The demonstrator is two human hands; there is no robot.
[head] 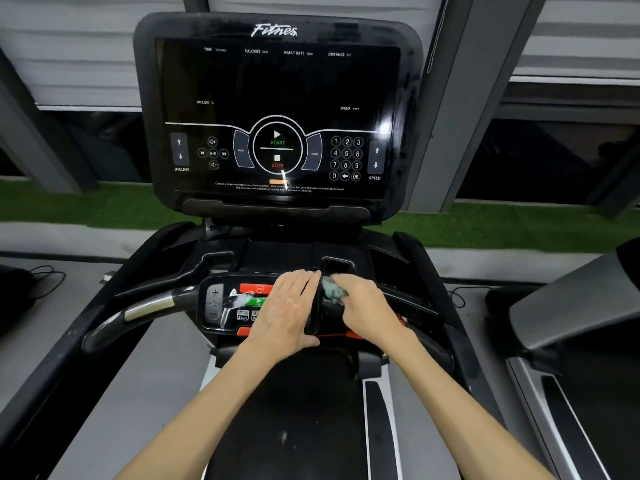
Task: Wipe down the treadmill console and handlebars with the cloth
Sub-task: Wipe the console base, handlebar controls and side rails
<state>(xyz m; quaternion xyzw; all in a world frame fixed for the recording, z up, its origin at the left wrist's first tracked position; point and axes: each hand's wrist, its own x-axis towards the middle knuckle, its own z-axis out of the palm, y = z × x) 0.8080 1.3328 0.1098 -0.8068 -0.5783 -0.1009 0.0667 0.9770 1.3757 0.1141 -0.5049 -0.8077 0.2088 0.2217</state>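
Mint-green cloth (334, 293) sits bunched under my right hand (367, 308) at the far right end of the lower control panel (221, 306), just in front of a small recessed pocket in the deck. My right fingers curl over it and clamp it against the panel's black surface; the wad is blurred, so I can't tell how much of it touches. My left hand (287, 306) lies flat on the middle of the panel, fingers straight and close together, thumb hooked on the near edge, holding nothing and bracing.

I judge the step in hand to be the wipe of this lower panel, right portion. Pale streaks (235, 299) show over the buttons on the panel's left part, so that side needs a pass. The big console screen (277, 116) stands upright beyond, and the left handlebar (138, 310) curves out to the near left with a whitish smudge on it; the right bar is mostly hidden by my forearm.

Next I would lift my left hand clear and drag the cloth leftward across the buttons with light, even pressure, then along the bars and up to the screen.
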